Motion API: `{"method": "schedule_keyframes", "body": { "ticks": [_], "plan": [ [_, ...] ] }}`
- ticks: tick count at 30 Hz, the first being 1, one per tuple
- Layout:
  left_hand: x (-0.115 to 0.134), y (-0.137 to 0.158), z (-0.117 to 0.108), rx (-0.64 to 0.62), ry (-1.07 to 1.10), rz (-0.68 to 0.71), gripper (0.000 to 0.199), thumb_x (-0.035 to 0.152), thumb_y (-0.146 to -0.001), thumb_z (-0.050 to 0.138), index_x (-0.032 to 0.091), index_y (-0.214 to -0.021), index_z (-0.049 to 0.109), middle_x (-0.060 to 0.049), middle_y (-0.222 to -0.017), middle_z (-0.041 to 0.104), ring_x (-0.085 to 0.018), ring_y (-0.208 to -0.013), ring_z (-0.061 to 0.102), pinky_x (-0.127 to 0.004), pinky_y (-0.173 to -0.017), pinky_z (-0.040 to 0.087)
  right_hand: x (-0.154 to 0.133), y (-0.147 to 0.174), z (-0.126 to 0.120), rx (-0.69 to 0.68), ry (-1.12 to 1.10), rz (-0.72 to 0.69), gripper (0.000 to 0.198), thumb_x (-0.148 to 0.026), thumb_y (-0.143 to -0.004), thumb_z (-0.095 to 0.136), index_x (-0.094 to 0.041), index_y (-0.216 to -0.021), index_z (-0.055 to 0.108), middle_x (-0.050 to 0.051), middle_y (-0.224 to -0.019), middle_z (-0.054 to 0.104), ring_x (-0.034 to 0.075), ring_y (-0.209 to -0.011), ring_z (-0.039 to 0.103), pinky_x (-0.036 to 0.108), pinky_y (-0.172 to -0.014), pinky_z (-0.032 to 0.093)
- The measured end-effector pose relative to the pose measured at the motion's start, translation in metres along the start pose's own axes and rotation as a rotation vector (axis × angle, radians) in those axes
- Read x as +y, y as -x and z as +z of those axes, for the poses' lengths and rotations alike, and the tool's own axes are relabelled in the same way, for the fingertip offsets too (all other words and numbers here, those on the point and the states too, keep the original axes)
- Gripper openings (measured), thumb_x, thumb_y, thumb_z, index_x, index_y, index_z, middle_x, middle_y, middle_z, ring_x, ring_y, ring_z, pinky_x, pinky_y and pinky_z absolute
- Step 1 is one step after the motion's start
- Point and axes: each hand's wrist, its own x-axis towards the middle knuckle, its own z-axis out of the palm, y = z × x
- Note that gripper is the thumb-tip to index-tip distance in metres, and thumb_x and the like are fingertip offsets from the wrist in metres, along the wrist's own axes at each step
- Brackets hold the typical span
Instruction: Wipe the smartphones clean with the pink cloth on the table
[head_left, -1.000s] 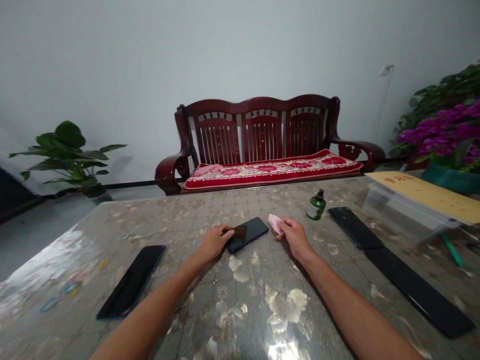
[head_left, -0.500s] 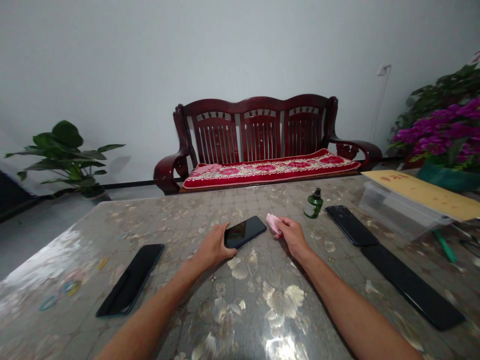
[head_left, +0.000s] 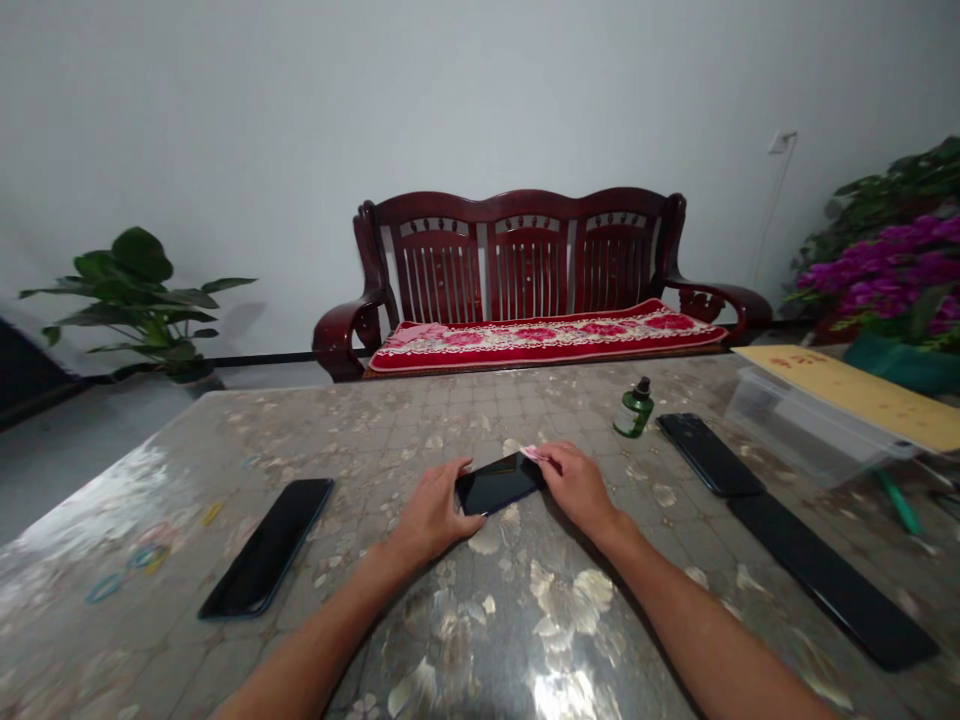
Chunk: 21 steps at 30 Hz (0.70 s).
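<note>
A dark smartphone [head_left: 498,486] lies at the middle of the table, screen up. My left hand [head_left: 435,508] grips its left end, thumb on the near edge and fingers at the far edge. Between the fingers of my right hand [head_left: 576,484] is a small pink cloth [head_left: 532,453], mostly covered by the fingers. That hand is closed and rests at the phone's right end, with the cloth against its far right corner. Left of my hands lies another black smartphone [head_left: 266,548]. A small green bottle [head_left: 634,408] with a black cap stands beyond my right hand.
Two more dark phones, a farther one [head_left: 709,455] and a nearer one [head_left: 831,582], lie end to end on the right. Behind them is a clear plastic box [head_left: 817,430] under a yellow board [head_left: 862,395]. Coloured rubber bands [head_left: 146,556] lie far left. A wooden bench [head_left: 525,270] stands beyond the table.
My right hand has moved left and brought the pink cloth onto the phone's right end; before, they were apart. My left hand still holds the phone. The view has shifted slightly.
</note>
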Motion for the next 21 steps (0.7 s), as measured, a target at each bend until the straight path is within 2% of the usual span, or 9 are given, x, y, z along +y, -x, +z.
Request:
{"method": "schedule_keyframes", "body": {
  "ticks": [3, 9, 14, 21],
  "plan": [
    [-0.001, 0.003, 0.003, 0.037, 0.029, 0.024, 0.075, 0.026, -0.061, 0.077, 0.019, -0.132, 0.054, -0.011, -0.118, 0.068, -0.032, -0.111, 0.061, -0.048, -0.1, 0.048, -0.002, 0.004, 0.001, -0.044, 0.124, -0.122, 0.023, -0.015, -0.092, 0.053, -0.023, -0.097, 0.074, 0.004, -0.098, 0.074, 0.02, -0.093, 0.065, 0.031, -0.087, 0.048],
    [-0.007, 0.006, 0.005, 0.056, 0.061, 0.06, 0.074, 0.028, -0.063, 0.078, 0.02, -0.133, 0.054, -0.011, -0.119, 0.067, -0.032, -0.112, 0.06, -0.048, -0.1, 0.048, -0.003, 0.006, 0.004, -0.062, 0.318, -0.224, 0.021, -0.01, -0.091, 0.056, -0.022, -0.097, 0.071, 0.005, -0.096, 0.072, 0.021, -0.094, 0.062, 0.033, -0.086, 0.048],
    [-0.014, 0.007, 0.008, 0.07, 0.076, 0.085, 0.076, 0.028, -0.063, 0.08, 0.019, -0.133, 0.053, -0.01, -0.12, 0.066, -0.031, -0.111, 0.06, -0.047, -0.099, 0.048, -0.012, 0.009, 0.009, -0.11, 0.307, -0.306, 0.017, -0.01, -0.09, 0.057, -0.021, -0.092, 0.07, 0.005, -0.092, 0.071, 0.021, -0.09, 0.06, 0.032, -0.082, 0.048],
    [-0.01, 0.009, 0.008, 0.074, 0.048, 0.053, 0.077, 0.028, -0.062, 0.081, 0.018, -0.133, 0.052, -0.012, -0.121, 0.066, -0.032, -0.111, 0.06, -0.047, -0.099, 0.048, -0.005, 0.003, 0.005, -0.063, 0.367, -0.282, 0.018, -0.007, -0.088, 0.058, -0.02, -0.091, 0.07, 0.005, -0.09, 0.07, 0.022, -0.089, 0.059, 0.033, -0.081, 0.047]
  ]
}}
